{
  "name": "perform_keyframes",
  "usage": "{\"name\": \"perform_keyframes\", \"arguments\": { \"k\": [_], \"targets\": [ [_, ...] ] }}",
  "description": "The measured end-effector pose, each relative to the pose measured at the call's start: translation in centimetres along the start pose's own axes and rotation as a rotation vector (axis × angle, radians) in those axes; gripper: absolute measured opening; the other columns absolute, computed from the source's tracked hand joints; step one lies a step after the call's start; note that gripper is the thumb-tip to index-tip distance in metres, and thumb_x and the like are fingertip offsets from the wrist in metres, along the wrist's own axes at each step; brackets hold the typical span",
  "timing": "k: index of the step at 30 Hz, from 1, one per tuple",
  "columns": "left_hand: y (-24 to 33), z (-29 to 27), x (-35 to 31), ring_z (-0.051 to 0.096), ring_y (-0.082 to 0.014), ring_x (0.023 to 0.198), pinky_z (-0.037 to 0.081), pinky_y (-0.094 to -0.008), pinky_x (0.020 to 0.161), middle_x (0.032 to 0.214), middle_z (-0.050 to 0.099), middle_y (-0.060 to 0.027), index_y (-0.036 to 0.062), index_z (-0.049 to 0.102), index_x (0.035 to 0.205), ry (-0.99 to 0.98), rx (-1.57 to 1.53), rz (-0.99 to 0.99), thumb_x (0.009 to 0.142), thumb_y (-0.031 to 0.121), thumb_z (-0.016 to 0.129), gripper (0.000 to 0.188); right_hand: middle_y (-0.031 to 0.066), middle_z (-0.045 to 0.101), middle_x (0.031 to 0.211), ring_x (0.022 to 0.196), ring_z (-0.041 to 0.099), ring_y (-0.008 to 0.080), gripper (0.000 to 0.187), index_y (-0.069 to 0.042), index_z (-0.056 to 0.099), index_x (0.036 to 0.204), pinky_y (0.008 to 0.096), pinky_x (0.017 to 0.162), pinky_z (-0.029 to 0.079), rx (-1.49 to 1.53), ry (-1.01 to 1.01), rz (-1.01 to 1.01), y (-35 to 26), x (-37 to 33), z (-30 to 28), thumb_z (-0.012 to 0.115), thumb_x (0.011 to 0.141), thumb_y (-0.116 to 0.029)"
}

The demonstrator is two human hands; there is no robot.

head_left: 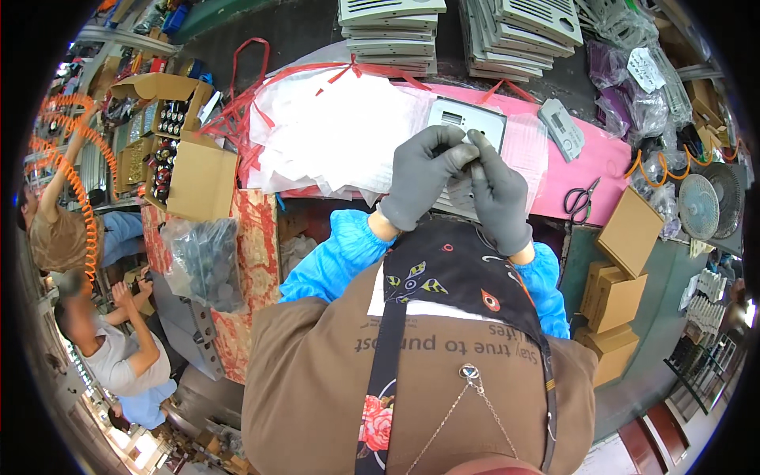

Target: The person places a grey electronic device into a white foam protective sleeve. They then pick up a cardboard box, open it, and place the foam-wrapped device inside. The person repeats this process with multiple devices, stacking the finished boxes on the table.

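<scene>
My left hand [419, 178] and my right hand [504, 198], both in grey gloves, meet fingertip to fingertip in front of my chest. The thumb and index finger of each are pinched closed. Whatever they pinch is too small or too hidden to name. Beneath and just beyond them lies a light grey metal panel [489, 120] with a slotted opening, partly covered by the gloves. A pink sheet [574, 178] is spread under it. Left of my hands is a pile of thin white sheets [332, 131].
Stacks of grey slotted panels [389, 36] stand at the back. A smaller grey panel [560, 129] and black scissors [582, 200] lie to the right, near cardboard boxes [613, 293] and a fan [700, 206]. Red ribbon [237, 119] tangles at left. Two people [127, 348] are further left.
</scene>
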State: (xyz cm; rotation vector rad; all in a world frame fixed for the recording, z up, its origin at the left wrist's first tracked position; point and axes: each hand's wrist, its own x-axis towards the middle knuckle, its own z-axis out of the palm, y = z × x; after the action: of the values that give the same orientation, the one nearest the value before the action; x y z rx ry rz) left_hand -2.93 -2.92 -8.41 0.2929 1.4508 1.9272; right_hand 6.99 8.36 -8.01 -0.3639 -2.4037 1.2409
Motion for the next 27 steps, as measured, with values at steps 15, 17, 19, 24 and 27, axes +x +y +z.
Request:
{"name": "perform_keyframes", "arguments": {
  "k": [15,17,19,24,27],
  "targets": [
    [-0.9,-4.2,1.0,0.06,-0.0101,0.069,0.052,-0.0245,0.065,0.082,0.064,-0.007,-0.0022,0.061,0.099,0.198,-0.19,-0.127,0.094,0.013,0.057,0.016,-0.003,0.05,0.071,0.068,0.039,0.0068,0.038,0.003,0.065,0.092,0.027,0.058,0.035,0.332,0.522,0.45,3.6,3.6,2.7,0.051,0.103,-0.031],
    [-1.3,-5.2,1.2,0.06,-0.0103,0.069,0.051,-0.0251,0.066,0.082,0.064,-0.0071,-0.0015,0.06,0.098,0.226,-0.162,-0.134,0.095,0.012,0.056,0.014,-0.0027,0.053,0.072,0.069,0.042,0.0071,0.039,0.003,0.065,0.093,0.0276,0.06,0.037,0.336,0.574,0.433,3.3,4.2,3.2,0.05,0.103,-0.031],
    [-2.0,-5.9,1.1,0.059,-0.0097,0.07,0.051,-0.0254,0.066,0.082,0.063,-0.0066,-0.0014,0.06,0.096,0.241,-0.093,-0.13,0.094,0.011,0.056,0.013,0.0001,0.058,0.079,0.073,0.046,0.0083,0.04,0.003,0.065,0.096,0.0279,0.065,0.041,0.449,0.616,0.497,2.9,4.7,4.2,0.049,0.104,-0.033],
    [-2.3,-5.8,0.1,0.06,-0.0113,0.074,0.051,-0.0268,0.07,0.083,0.064,-0.0077,-0.0033,0.059,0.097,0.097,0.132,-0.041,0.094,0.009,0.056,0.014,0.0113,0.065,0.073,0.065,0.06,0.0192,0.037,-0.006,0.067,0.101,0.0349,0.061,0.047,-0.111,0.615,0.408,4.1,6.1,5.5,0.05,0.102,-0.038],
    [-1.0,-5.4,1.4,0.06,-0.0129,0.072,0.05,-0.03,0.068,0.081,0.064,-0.0082,-0.0018,0.058,0.097,0.251,0.114,-0.005,0.096,0.013,0.055,0.015,0.0156,0.065,0.072,0.063,0.063,0.0315,0.037,-0.012,0.069,0.101,0.0407,0.057,0.048,-0.499,0.518,0.305,3.6,6.0,6.5,0.049,0.102,-0.043]
  ]
}}
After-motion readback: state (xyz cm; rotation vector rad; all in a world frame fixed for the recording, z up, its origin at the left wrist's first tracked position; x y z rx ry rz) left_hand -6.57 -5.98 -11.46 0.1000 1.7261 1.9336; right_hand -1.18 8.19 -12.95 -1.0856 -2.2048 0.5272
